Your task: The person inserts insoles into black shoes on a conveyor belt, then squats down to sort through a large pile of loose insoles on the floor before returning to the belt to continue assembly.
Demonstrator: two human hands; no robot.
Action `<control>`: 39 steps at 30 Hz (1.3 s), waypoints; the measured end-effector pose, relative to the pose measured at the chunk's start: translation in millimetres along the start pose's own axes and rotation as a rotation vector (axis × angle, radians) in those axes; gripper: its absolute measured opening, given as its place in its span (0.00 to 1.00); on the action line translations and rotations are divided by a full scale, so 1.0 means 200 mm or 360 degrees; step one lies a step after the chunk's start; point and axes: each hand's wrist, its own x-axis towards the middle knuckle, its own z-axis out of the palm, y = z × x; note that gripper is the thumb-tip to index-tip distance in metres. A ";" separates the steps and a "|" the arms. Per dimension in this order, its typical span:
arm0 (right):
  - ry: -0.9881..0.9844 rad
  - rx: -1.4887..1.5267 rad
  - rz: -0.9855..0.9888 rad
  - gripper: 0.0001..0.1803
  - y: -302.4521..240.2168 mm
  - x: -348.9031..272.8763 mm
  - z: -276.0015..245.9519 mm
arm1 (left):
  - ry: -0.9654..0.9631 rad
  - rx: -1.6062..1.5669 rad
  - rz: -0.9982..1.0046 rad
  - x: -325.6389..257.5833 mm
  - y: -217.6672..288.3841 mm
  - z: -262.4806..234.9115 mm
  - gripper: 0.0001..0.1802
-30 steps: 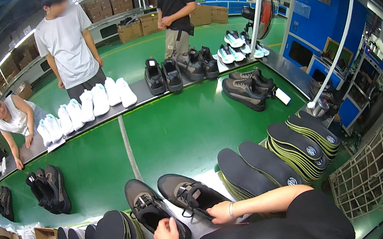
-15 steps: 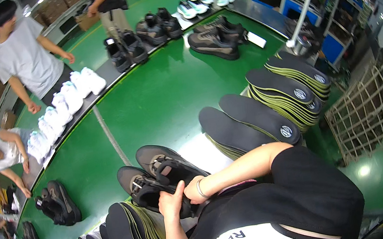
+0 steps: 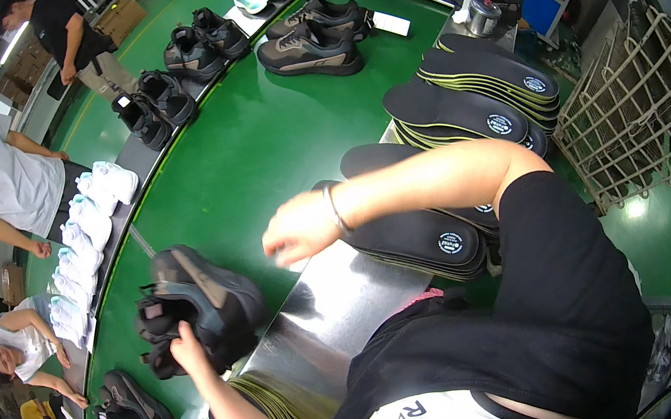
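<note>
Left hand [image 3: 189, 349]: clutches the dark shoes [image 3: 208, 294] near an opening, lower left of centre, against the green belt [image 3: 257, 147].
Right hand [image 3: 301, 228]: hangs loosely spread (fingertips blurred), near the centre of the frame.

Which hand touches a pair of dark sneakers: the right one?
No, the left hand touches the dark sneakers, while the right hand is apart from them.
</note>
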 end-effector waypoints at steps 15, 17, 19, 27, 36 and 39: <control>0.0693 -0.0566 0.1410 0.15 1.20 -0.16 -0.53 | -0.0160 0.0541 0.0718 -0.62 0.04 0.59 0.26; 0.0841 -0.0833 0.1591 0.15 1.36 -0.16 -0.58 | -0.0311 0.0628 0.0615 -0.74 -0.02 0.65 0.28; 0.0746 -0.0928 0.1865 0.16 1.43 -0.09 -0.64 | -0.0403 0.0923 0.0664 -0.85 -0.02 0.67 0.30; 0.0608 -0.1691 0.1715 0.33 1.96 -0.34 -0.85 | -0.0386 0.0881 0.0668 -0.77 -0.01 0.63 0.28; 0.0115 -0.1633 0.2001 0.39 2.80 -0.54 -1.08 | -0.0415 0.0903 0.0624 -0.79 -0.02 0.61 0.29; 0.0102 -0.1687 0.1953 0.36 2.94 -0.57 -1.12 | -0.0422 0.0912 0.0612 -0.79 -0.01 0.61 0.29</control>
